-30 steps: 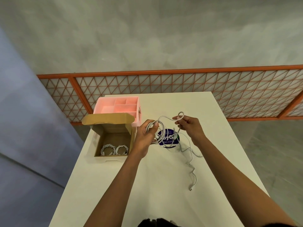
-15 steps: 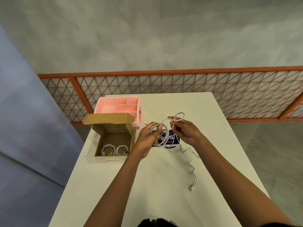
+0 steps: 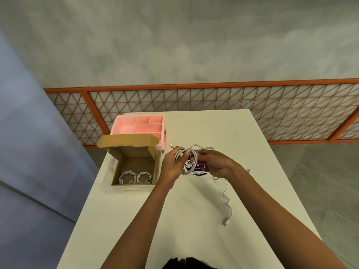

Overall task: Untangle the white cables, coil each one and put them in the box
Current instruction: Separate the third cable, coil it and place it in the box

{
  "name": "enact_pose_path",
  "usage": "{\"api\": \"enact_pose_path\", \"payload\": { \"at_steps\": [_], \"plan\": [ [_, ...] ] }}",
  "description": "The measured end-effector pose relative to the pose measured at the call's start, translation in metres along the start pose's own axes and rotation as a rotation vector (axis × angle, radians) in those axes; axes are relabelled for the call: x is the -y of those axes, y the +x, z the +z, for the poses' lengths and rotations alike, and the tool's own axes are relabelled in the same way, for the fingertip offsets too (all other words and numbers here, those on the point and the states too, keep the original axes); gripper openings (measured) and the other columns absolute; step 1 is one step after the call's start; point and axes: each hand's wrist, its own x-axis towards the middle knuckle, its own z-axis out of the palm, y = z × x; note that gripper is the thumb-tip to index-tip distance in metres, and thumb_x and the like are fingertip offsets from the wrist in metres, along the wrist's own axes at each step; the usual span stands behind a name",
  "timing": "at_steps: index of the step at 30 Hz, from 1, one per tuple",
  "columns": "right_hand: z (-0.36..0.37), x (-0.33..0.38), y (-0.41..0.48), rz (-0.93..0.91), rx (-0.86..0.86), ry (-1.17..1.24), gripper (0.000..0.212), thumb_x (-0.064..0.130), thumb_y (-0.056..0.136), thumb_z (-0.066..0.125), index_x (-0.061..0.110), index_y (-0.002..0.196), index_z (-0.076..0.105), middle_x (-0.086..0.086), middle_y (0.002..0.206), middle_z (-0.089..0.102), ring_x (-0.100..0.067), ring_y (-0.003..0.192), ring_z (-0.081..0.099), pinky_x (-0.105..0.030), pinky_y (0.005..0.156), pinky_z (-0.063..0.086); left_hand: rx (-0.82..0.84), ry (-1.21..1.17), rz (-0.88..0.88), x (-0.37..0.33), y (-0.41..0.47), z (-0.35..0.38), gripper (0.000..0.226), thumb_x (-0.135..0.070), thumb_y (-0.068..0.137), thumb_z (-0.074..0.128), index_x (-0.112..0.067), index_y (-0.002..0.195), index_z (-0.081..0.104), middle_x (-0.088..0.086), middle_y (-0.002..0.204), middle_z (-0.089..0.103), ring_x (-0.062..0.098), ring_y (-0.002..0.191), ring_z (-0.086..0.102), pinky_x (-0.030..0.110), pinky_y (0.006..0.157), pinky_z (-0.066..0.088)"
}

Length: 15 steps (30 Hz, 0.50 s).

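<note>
White cable (image 3: 186,158) is bunched into loose loops between two bare hands, held just above the counter (image 3: 136,220). The left hand (image 3: 172,166) wraps its grip around the left side of the bundle, thumb pressed over the strands. The right hand (image 3: 215,164) pinches the loops from the other side, fingers curled in tight against them. From under the right hand a loose tail (image 3: 226,199) of the same cable trails down across the counter in a wavy line and ends in a small plug (image 3: 225,223) lying flat. Beneath the hands a purple sticker (image 3: 200,169) with white lettering shows on the counter, mostly covered.

To the left sits an open cardboard box (image 3: 134,166), its lid flap standing up at the back. Two coiled cables (image 3: 135,177) lie side by side on its floor, near the front wall. Behind the box, touching it, stands a pink tray (image 3: 139,125) divided into compartments.
</note>
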Motion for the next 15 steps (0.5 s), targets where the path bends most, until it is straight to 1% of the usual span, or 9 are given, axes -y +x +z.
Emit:
{"api": "enact_pose_path", "payload": {
  "at_steps": [1,2,4,5,7,9,10,13,15],
  "plan": [
    [0.0,-0.001,0.001,0.025,0.014,0.026,0.011,0.013,0.097,0.052,0.014,0.089,0.06,-0.002,0.088,0.063,-0.012,0.078,0.06,-0.018,0.055,0.045,-0.017,0.027,0.014,0.001,0.0,0.001,0.009,-0.026,0.092,0.061,-0.02,0.086,0.063,-0.006,0.076,0.066,0.006,0.071,0.061,0.028,0.054,0.05],
    [0.0,-0.003,0.002,0.039,0.034,0.053,0.011,0.017,0.097,0.051,0.013,0.096,0.061,-0.004,0.092,0.063,-0.014,0.082,0.06,-0.019,0.059,0.045,-0.037,0.059,0.033,0.001,0.001,0.001,0.009,-0.027,0.092,0.061,-0.024,0.084,0.063,-0.008,0.075,0.065,0.004,0.07,0.061,0.03,0.056,0.05],
    [0.0,-0.006,0.004,0.047,0.075,0.084,0.019,0.028,0.097,0.051,0.015,0.108,0.06,-0.005,0.102,0.062,-0.018,0.093,0.055,-0.026,0.076,0.038,-0.068,0.096,0.05,0.002,0.004,0.001,0.01,-0.029,0.092,0.061,-0.026,0.084,0.062,-0.008,0.076,0.066,0.007,0.071,0.061,0.031,0.057,0.051],
    [0.0,-0.007,0.004,0.041,0.093,0.097,0.023,0.034,0.095,0.053,0.018,0.11,0.06,-0.003,0.103,0.061,-0.019,0.094,0.051,-0.031,0.08,0.033,-0.074,0.095,0.048,0.002,0.005,0.0,0.01,-0.031,0.093,0.06,-0.025,0.085,0.062,-0.005,0.077,0.066,0.01,0.073,0.061,0.03,0.055,0.051],
    [0.001,-0.006,0.0,0.018,0.128,0.087,0.035,0.046,0.084,0.064,0.021,0.11,0.062,-0.002,0.105,0.06,-0.019,0.094,0.045,-0.034,0.082,0.027,-0.084,0.103,0.054,0.004,0.008,-0.003,0.011,-0.033,0.092,0.06,-0.026,0.084,0.062,-0.003,0.078,0.066,0.015,0.074,0.061,0.031,0.057,0.05],
    [0.002,-0.004,-0.003,0.002,0.176,0.058,0.052,0.05,0.071,0.076,0.02,0.112,0.062,-0.003,0.107,0.058,-0.02,0.097,0.044,-0.035,0.083,0.027,-0.079,0.117,0.075,0.006,0.011,-0.005,0.011,-0.034,0.092,0.06,-0.025,0.086,0.063,-0.003,0.079,0.068,0.017,0.076,0.062,0.036,0.063,0.05],
    [0.004,-0.002,-0.006,-0.018,0.192,0.046,0.052,0.046,0.071,0.078,0.017,0.111,0.061,-0.004,0.104,0.058,-0.019,0.095,0.046,-0.033,0.082,0.031,-0.073,0.123,0.082,0.006,0.012,-0.005,0.012,-0.034,0.092,0.06,-0.024,0.087,0.063,-0.004,0.08,0.068,0.017,0.077,0.062,0.038,0.066,0.051],
    [0.01,0.006,-0.01,-0.082,0.158,-0.073,0.022,0.013,0.086,0.067,0.009,0.107,0.061,-0.001,0.085,0.059,-0.014,0.077,0.052,-0.021,0.064,0.042,-0.067,0.148,0.098,0.008,0.015,-0.003,0.012,-0.036,0.091,0.061,-0.025,0.087,0.063,-0.004,0.081,0.069,0.016,0.076,0.063,0.042,0.068,0.052],
    [0.012,0.011,-0.013,-0.082,0.11,-0.144,0.029,0.001,0.086,0.064,0.002,0.114,0.057,-0.007,0.083,0.057,-0.02,0.073,0.052,-0.022,0.057,0.044,-0.07,0.141,0.106,0.01,0.016,-0.004,0.014,-0.039,0.09,0.061,-0.026,0.086,0.063,-0.003,0.079,0.069,0.016,0.073,0.062,0.04,0.064,0.049]
  ]
}}
